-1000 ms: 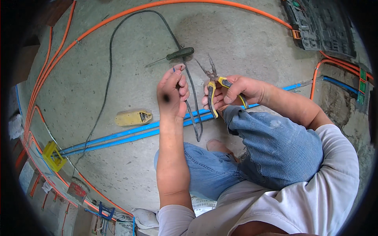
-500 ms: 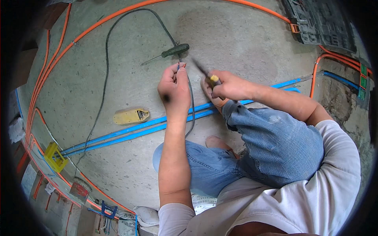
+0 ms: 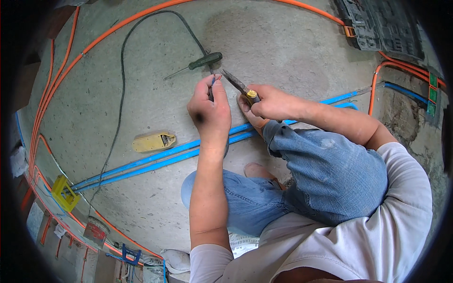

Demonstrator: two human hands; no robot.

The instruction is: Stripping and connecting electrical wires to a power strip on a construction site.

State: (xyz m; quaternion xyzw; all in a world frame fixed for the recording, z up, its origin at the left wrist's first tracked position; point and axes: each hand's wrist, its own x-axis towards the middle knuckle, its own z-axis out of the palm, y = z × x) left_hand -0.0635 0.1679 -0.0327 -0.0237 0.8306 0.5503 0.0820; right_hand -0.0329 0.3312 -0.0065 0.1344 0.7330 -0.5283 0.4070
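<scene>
Brings pliers (image 3: 239,86) leftward since the earlier frame to just beside coloured wires (image 3: 213,80), nearside of the screwdriver (image 3: 205,61), clamping right hand (image 3: 272,101) fingers round the pliers, pinching left hand (image 3: 211,109) fingers together on the wires.

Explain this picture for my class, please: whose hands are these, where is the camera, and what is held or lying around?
No machine here: a person works with bare hands. A wide fisheye camera worn on the head looks down, so straight edges bend near the rim. The left hand pinches thin red and blue wires. The right hand holds pliers with some yellow on the handle, their tips close to the wires. On the floor lie a dark cable, a green-handled screwdriver, a yellow casing and two blue pipes.
</scene>
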